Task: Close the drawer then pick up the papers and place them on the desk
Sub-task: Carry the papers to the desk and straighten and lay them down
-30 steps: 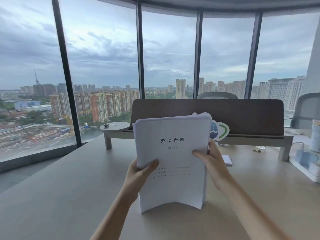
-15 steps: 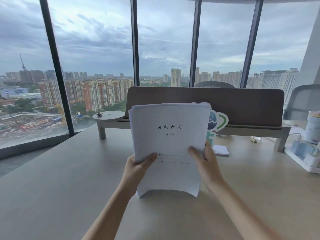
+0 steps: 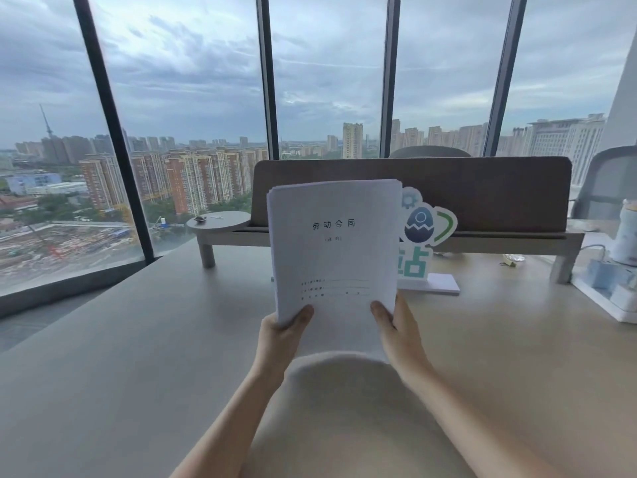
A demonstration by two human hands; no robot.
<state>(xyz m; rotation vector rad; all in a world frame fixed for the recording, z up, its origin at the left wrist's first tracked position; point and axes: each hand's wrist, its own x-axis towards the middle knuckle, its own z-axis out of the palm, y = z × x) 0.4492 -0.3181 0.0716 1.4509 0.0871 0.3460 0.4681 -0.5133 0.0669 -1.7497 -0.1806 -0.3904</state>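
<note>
A thick stack of white papers [image 3: 334,257] with printed characters on its cover stands upright above the pale desk [image 3: 138,357]. My left hand [image 3: 281,334] grips its lower left corner, thumb on the front sheet. My right hand [image 3: 400,331] grips the lower right corner in the same way. The stack's bottom edge curves upward in the middle and looks lifted off the desk surface. No drawer is in view.
Behind the papers a brown divider panel [image 3: 482,191] stands on a low grey shelf [image 3: 220,222]. A small egg-logo sign [image 3: 424,225] on a white base sits just right of the stack. A white power strip with plugs [image 3: 610,288] and a pale cup [image 3: 625,236] lie far right. Floor-to-ceiling windows [image 3: 193,98] line the back.
Both hands have slid down to the stack's bottom corners. The papers have risen and moved farther from me, their bottom edge now off the desk.
</note>
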